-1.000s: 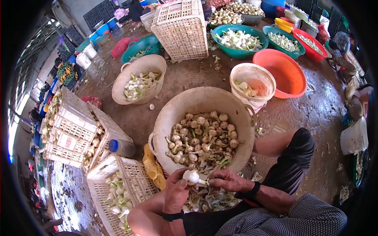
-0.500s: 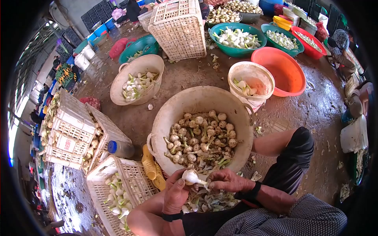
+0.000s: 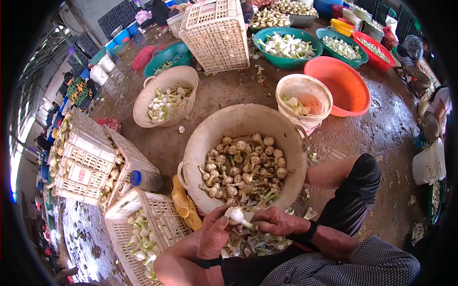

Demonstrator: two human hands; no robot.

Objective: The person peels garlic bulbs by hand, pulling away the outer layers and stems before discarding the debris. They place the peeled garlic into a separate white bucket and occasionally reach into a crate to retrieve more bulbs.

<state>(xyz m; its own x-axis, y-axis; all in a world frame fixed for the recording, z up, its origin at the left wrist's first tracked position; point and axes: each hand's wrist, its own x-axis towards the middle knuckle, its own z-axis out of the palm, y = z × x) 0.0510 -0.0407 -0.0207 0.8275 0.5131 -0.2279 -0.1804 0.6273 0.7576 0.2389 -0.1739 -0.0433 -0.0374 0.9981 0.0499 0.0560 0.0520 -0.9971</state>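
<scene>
My left hand is closed round a white garlic bulb, its thumb along the bulb's side. The pale stem of the bulb points right, towards my right hand, whose curled fingers pinch at the stem's end. Just beyond my hands stands a large beige tub, with many unpeeled garlic bulbs lying in it, brownish and with short stems. Below my hands lies a heap of stripped garlic skins, partly hidden by my hands and forearms.
At left, a white crate holds cleaned garlic, beside yellow shoes and a blue-capped jar. Further out are a smaller beige tub, a white bucket, an orange basin and a tall crate. Other people sit around.
My right hand has turned slightly and its fingers are more tightly curled at the stem. The bulb tilts a little more downward to the right. At far right a person has shifted.
</scene>
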